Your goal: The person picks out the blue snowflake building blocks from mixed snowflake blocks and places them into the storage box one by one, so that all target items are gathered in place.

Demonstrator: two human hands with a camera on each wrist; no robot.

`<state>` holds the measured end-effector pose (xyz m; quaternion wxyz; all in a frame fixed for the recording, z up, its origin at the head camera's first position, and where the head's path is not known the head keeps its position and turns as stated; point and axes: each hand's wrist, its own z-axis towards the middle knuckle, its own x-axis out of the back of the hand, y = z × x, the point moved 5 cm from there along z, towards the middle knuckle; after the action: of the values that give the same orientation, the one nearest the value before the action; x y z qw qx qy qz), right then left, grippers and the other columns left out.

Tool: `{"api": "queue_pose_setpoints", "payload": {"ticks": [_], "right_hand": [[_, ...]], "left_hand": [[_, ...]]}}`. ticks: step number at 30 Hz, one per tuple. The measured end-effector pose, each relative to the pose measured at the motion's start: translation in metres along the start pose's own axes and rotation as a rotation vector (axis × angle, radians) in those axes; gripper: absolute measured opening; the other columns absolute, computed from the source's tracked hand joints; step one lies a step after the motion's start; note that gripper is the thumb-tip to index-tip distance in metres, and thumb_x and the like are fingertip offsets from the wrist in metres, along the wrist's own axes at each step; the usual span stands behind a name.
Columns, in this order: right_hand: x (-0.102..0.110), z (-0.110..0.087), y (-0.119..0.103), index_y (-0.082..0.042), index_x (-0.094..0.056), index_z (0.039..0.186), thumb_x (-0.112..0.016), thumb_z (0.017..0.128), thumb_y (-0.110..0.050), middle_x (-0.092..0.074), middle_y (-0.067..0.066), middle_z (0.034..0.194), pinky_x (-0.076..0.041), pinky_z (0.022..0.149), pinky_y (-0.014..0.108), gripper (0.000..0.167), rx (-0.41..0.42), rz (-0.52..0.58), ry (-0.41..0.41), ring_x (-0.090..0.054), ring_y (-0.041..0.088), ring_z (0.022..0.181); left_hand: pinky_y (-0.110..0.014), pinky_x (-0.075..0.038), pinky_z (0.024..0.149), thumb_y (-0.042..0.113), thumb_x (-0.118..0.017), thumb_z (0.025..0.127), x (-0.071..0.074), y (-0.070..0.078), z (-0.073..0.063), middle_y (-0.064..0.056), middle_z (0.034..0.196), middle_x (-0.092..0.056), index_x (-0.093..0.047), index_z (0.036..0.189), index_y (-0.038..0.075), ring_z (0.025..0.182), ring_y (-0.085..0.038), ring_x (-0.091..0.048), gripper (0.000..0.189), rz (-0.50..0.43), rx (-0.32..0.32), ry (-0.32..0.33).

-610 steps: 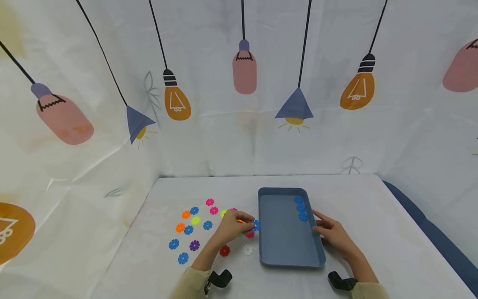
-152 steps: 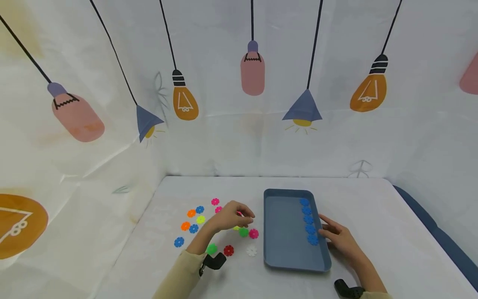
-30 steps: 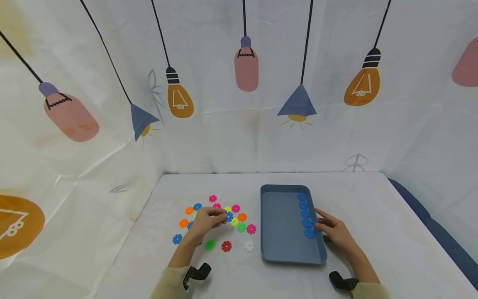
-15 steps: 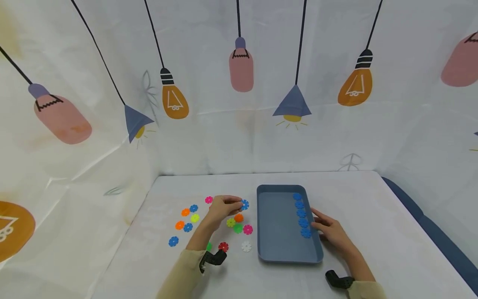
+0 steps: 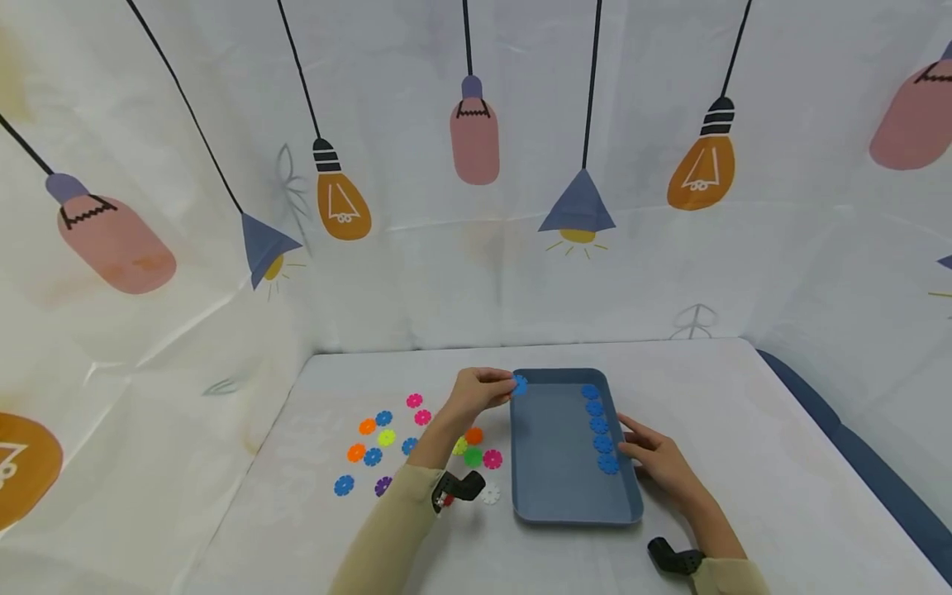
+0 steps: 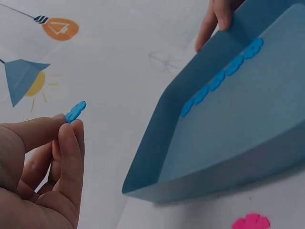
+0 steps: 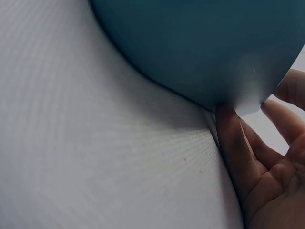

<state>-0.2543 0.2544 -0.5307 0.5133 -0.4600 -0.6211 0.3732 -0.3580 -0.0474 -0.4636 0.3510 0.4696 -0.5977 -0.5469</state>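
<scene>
Blue flower disc [image 5: 521, 384], raised near the far left corner of the tray [image 5: 550, 463], is pinched by the left hand [image 5: 478, 390], grip closed at thumb and fingertips. Five blue discs [image 5: 599, 426] line the tray's right side, where the right hand [image 5: 664, 463], fingers parted, touches the edge.

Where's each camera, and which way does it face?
Head: worn on the head, facing forward and down at tray, loose flower pieces and backdrop; left hand, right hand and sleeves show.
Left wrist: worn there, facing the pinched blue piece and tray; left hand and some right-hand fingers show.
Right wrist: worn there, facing tray's outer side; right hand shows.
Head and left wrist share the blue row.
</scene>
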Motion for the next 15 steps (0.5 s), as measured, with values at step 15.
{"api": "queue_pose_setpoints", "payload": {"ticks": [15], "right_hand": [[0.0, 0.001, 0.001, -0.012, -0.038, 0.15, -0.063, 0.096, -0.022, -0.051, 0.025, 0.132, -0.052, 0.084, 0.04, 0.061, 0.012, -0.01, 0.007, -0.053, 0.032, 0.114]], "left_hand": [[-0.031, -0.057, 0.078, 0.009, -0.075, 0.086, -0.044, -0.002, 0.032, -0.012, 0.097, -0.071, -0.071, 0.107, -0.002, 0.08, -0.018, -0.071, 0.024, -0.028, 0.009, 0.009]]}}
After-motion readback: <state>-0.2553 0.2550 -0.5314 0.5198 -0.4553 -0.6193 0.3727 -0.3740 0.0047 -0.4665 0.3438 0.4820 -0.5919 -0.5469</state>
